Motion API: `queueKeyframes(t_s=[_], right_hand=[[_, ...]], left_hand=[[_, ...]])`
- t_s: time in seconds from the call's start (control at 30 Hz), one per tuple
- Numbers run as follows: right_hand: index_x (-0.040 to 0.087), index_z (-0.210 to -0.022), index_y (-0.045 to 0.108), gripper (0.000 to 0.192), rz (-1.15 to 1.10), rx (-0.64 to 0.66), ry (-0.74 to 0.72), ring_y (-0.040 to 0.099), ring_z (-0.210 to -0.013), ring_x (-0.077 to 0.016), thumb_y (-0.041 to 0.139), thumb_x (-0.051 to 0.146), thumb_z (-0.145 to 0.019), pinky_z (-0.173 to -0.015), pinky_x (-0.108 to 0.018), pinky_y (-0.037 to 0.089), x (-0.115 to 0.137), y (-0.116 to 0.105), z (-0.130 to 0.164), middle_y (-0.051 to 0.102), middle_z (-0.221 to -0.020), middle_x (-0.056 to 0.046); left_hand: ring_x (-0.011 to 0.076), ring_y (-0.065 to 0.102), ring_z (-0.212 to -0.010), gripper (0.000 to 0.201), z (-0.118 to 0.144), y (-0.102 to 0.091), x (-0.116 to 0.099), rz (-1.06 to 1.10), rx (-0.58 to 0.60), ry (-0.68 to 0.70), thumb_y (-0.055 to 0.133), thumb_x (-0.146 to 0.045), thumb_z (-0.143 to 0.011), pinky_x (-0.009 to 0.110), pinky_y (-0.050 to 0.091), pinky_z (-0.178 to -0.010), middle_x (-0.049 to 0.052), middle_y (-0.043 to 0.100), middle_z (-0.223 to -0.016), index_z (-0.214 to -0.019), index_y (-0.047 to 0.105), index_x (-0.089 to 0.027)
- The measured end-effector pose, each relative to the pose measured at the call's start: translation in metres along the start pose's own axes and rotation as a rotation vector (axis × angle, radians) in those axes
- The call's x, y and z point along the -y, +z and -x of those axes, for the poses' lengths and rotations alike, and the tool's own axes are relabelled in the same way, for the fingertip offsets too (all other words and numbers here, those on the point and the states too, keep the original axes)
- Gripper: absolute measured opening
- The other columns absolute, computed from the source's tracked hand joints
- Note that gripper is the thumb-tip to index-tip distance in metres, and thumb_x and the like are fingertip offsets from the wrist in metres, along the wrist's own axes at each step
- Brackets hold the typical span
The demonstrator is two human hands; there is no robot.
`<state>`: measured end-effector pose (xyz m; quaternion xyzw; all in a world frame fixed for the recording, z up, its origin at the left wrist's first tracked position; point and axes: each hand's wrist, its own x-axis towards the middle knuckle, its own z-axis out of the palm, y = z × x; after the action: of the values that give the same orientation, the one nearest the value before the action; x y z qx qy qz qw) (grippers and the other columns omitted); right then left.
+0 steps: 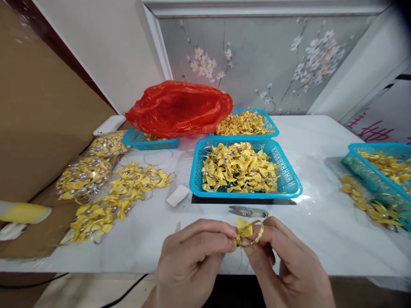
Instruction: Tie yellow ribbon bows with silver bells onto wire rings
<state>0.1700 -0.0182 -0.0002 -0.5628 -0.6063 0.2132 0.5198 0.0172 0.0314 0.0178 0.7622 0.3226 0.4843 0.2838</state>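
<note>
Two hands, the left hand (pixel 192 261) and right hand (pixel 289 265), pinch one yellow bow on a gold ring (pixel 248 233) at the white table's (pixel 321 222) near edge, just short of snips (pixel 248 211) and a blue basket (pixel 290 182) bearing no readable writing.

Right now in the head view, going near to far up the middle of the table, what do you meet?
Small yellow ribbon bow on a gold ring → metal thread snips → nearest blue plastic basket of yellow bows → crumpled red plastic bag.
</note>
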Motion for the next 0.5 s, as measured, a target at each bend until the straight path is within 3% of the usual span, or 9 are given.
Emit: queueKeyframes(t_s=[0.23,0.4,0.5], right_hand=[[0.021,-0.093,0.063,0.012,-0.170,0.120,-0.052,0.061,-0.068,-0.0144,0.057,0.011,-0.092,-0.056,-0.023,0.053,-0.009,-0.007,-0.002,0.061,-0.079,-0.003],[0.023,-0.092,0.055,0.006,-0.286,0.035,0.177,0.065,-0.070,-0.0119,0.061,0.022,-0.092,-0.062,-0.019,0.055,-0.010,-0.003,0.002,0.063,-0.080,0.001],[0.024,-0.092,0.052,0.010,-0.311,0.008,0.220,0.063,-0.067,-0.0121,0.061,0.026,-0.091,-0.063,-0.021,0.055,-0.009,0.003,0.003,0.060,-0.077,0.003]], left_hand=[[0.0097,0.073,-0.070,0.027,0.002,0.002,0.000,0.005,-0.087,-0.088,0.068,0.002,-0.077,0.017,0.060,-0.072,-0.004,0.080,-0.082,-0.082,0.073,-0.024],[0.0087,0.074,-0.068,0.031,0.002,0.001,0.002,0.092,-0.102,-0.198,0.068,0.004,-0.075,0.011,0.058,-0.064,-0.006,0.080,-0.078,-0.077,0.075,-0.026],[0.0096,0.075,-0.068,0.032,0.001,0.002,0.004,0.153,-0.115,-0.227,0.069,0.005,-0.073,0.011,0.058,-0.063,-0.005,0.081,-0.078,-0.076,0.077,-0.025]])
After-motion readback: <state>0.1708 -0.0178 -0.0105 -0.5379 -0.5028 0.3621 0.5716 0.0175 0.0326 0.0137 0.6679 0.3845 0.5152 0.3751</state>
